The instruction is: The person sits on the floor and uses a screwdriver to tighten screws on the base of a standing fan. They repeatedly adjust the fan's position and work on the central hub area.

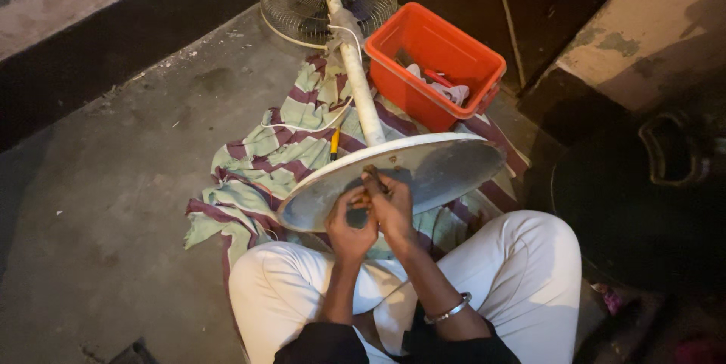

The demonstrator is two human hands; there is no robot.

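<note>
A pedestal fan lies on its side on the floor. Its round white base (446,167) faces me, tilted up on edge. The white pole (361,92) runs away to the fan's wire cage (302,1) at the top. Both hands meet at the underside centre of the base. My left hand (349,222) has its fingers curled against the base. My right hand (392,204) pinches a small dark part at the base's centre; what it is I cannot tell. A metal bangle (448,309) sits on my right wrist.
A green and maroon striped cloth (272,152) lies under the fan. An orange plastic tub (435,61) with small items stands at the right of the pole. A yellow-handled tool (334,142) rests on the cloth. A dark round object (643,205) is at my right.
</note>
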